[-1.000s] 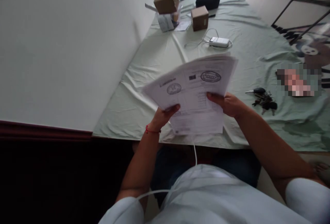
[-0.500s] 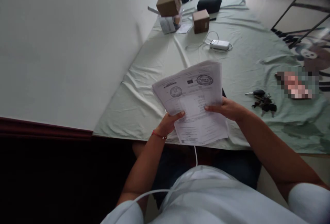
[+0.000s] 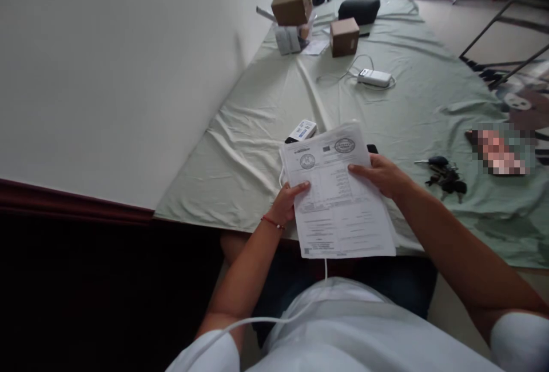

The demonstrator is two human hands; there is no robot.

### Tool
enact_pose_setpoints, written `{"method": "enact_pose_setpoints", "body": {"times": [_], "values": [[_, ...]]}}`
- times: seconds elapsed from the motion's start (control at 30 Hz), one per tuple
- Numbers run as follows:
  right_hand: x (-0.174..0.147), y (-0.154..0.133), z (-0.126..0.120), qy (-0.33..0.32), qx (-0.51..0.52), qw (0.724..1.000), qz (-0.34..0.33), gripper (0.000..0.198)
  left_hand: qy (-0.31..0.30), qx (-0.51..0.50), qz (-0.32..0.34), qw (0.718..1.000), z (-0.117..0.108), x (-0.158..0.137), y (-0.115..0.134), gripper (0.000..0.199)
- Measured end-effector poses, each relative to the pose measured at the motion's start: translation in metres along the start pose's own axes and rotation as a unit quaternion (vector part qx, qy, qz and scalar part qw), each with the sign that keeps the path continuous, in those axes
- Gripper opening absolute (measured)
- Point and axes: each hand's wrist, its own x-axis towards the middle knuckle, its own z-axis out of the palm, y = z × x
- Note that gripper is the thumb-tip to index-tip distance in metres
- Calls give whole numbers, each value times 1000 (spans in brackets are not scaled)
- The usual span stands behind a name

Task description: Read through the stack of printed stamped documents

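Both my hands hold a stack of printed papers (image 3: 338,212) over the front edge of the cloth-covered table. The top sheet carries two round stamps and lines of small print. On the left edge, my left hand (image 3: 287,200) is closed with its thumb on the top sheet; a red band circles that wrist. Gripping the opposite edge, my right hand (image 3: 384,175) also has its thumb on top. Fingers under the stack are hidden. Just beyond the papers lies a white box-shaped device (image 3: 302,131), partly covered. A dark object (image 3: 372,148) peeks out beside my right hand.
A bunch of keys (image 3: 446,176) lies right of my hands, near a blurred-out pinkish item (image 3: 501,152). Farther back are a white power bank (image 3: 374,78) with a cable, cardboard boxes (image 3: 344,38) and a black case (image 3: 359,11). A wall (image 3: 128,75) borders the left side.
The papers have come lower and nearer to me and lie flatter. The white device behind them has come into view. Both hands keep their hold.
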Motion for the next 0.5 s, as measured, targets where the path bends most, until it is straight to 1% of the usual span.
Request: {"method": "enact_pose_setpoints", "body": {"times": [0.07,0.1,0.13,0.17,0.2,0.23,0.27,0.3,0.33,0.37,0.4,0.43,0.5], "values": [[6,-1,2,-16,-51,999,0,40,-1,-2,-7,1000,0,2,-2,50],[10,-3,2,-10,-95,995,-13,40,8,-2,-5,1000,0,3,-3,50],[14,-5,2,12,-152,988,-39,42,18,0,-2,1000,0,4,-3,50],[18,-9,2,52,-218,971,-78,46,26,4,0,1000,0,4,-3,50],[22,-14,3,99,-289,944,-127,52,30,8,-1,1000,1,4,-3,49],[25,-21,4,143,-358,905,-179,58,30,13,-3,999,2,3,-3,48],[28,-29,5,174,-419,861,-229,63,26,17,-7,999,3,2,-2,48],[31,-37,8,184,-470,819,-273,64,20,21,-12,1000,4,1,-2,47],[34,-45,12,176,-511,783,-307,62,14,25,-16,999,5,-1,-1,47],[37,-53,16,159,-543,755,-331,57,9,28,-20,999,6,-2,0,47],[40,-61,20,135,-570,733,-346,49,3,31,-24,999,7,-3,1,48],[43,-67,25,105,-592,719,-350,42,-3,34,-30,999,8,-4,2,50],[50,-75,33,29,-627,709,-320,28,-17,41,-44,998,9,-4,3,52]]}}
